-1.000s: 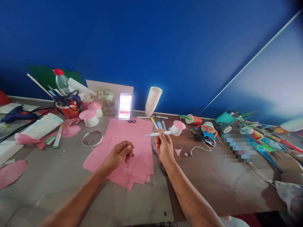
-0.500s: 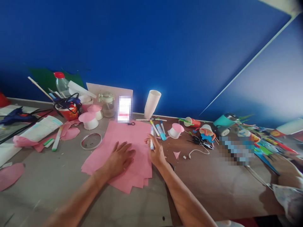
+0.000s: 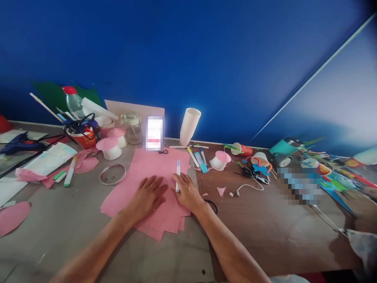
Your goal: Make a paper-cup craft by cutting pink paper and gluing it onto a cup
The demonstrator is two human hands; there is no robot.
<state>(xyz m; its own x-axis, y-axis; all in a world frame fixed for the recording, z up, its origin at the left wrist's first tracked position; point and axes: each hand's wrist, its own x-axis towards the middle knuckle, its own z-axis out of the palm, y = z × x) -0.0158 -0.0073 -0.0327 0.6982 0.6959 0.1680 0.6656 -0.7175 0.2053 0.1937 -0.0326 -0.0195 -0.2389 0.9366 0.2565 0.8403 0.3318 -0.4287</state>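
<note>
currently the left hand [image 3: 147,198] lies palm down on the pink sheets [image 3: 147,162], its fingers straight and slightly spread. the right hand [image 3: 190,193] rests on the right part of the same pile, thumb and fingers narrowed around a slim white marker [image 3: 178,168] that points away from the person. the sheets lie loosely fanned on the desk [image 3: 73,232]. just beyond their right edge lies a yellow-tipped marker [image 3: 193,158], near a pink-topped white cup [image 3: 218,163]; behind stands a stack of white cups [image 3: 190,126].
</note>
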